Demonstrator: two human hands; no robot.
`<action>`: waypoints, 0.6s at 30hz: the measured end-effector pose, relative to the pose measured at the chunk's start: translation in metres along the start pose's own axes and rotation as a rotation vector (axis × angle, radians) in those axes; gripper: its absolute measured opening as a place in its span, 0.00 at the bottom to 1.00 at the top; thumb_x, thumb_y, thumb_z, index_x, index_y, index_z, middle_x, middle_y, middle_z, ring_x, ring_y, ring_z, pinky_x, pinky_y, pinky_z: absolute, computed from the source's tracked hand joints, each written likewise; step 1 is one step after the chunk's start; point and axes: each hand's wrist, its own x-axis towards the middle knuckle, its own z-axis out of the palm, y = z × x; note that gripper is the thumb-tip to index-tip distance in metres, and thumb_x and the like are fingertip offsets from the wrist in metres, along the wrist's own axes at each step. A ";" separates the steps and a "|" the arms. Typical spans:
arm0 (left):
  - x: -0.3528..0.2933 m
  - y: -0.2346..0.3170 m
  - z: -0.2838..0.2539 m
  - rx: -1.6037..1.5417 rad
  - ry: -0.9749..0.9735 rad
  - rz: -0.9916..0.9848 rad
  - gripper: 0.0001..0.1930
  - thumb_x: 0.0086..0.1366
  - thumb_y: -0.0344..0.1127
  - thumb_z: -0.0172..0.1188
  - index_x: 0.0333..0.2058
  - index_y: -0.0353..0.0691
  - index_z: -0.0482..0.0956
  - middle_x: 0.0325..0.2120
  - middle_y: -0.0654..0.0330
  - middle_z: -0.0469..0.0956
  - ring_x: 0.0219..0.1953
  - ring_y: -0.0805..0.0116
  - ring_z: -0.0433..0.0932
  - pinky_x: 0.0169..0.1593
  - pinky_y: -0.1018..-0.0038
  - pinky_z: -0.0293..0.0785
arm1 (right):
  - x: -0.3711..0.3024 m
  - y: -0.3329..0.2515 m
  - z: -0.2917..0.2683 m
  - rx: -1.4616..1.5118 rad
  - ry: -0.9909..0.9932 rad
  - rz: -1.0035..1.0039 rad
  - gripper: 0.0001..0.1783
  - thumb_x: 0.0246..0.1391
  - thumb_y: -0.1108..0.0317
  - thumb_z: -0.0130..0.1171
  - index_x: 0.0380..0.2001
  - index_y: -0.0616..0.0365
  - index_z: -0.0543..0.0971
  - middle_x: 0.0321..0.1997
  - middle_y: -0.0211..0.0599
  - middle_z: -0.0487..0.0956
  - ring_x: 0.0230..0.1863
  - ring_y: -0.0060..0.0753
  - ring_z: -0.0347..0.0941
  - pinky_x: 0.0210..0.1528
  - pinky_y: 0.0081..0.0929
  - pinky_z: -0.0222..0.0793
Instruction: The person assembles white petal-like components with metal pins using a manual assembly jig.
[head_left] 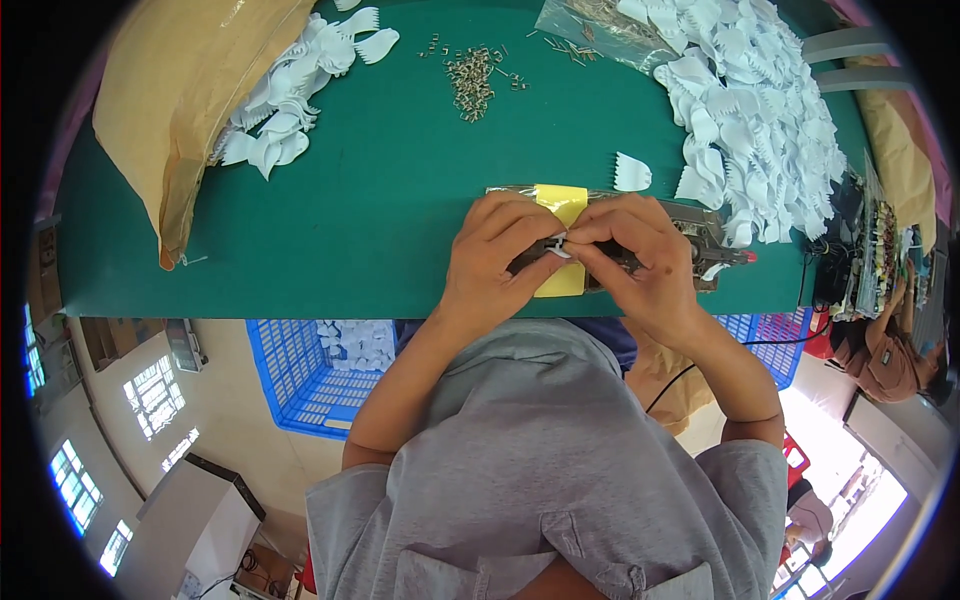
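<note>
My left hand and my right hand meet at the table's near edge, fingertips pinched together. Between them they grip a small white toothed plastic piece, which looks like part of a hair claw clip; the fingers cover most of it. Beneath the hands lies a dark metal fixture with yellow tape wrapped across it. One loose white clip half rests just beyond my right hand. A small white piece sits at the fixture's right end, near a red tip.
On the green table lie a pile of small metal springs, thin metal pins and a big heap of white clip halves. A brown paper sack spills more at left. Blue baskets stand below. Other people appear at right.
</note>
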 end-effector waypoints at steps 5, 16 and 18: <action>0.000 0.001 -0.001 -0.002 0.001 -0.004 0.15 0.53 0.32 0.77 0.39 0.41 0.84 0.40 0.59 0.82 0.47 0.56 0.79 0.52 0.62 0.75 | 0.008 -0.001 -0.004 0.075 -0.063 0.043 0.05 0.52 0.76 0.71 0.32 0.57 0.85 0.34 0.33 0.84 0.35 0.34 0.81 0.39 0.32 0.73; 0.001 -0.001 0.001 -0.013 -0.001 0.005 0.15 0.54 0.31 0.77 0.39 0.42 0.84 0.40 0.58 0.82 0.47 0.55 0.79 0.52 0.62 0.76 | 0.056 0.005 -0.024 0.277 -0.585 0.460 0.12 0.56 0.78 0.70 0.35 0.61 0.74 0.32 0.25 0.77 0.34 0.15 0.72 0.39 0.20 0.70; 0.003 -0.002 0.000 -0.043 -0.006 0.019 0.14 0.54 0.31 0.76 0.39 0.42 0.83 0.40 0.58 0.82 0.46 0.55 0.80 0.52 0.62 0.76 | 0.054 0.005 -0.026 0.295 -0.619 0.503 0.12 0.56 0.79 0.69 0.36 0.61 0.75 0.33 0.26 0.78 0.36 0.16 0.72 0.41 0.21 0.71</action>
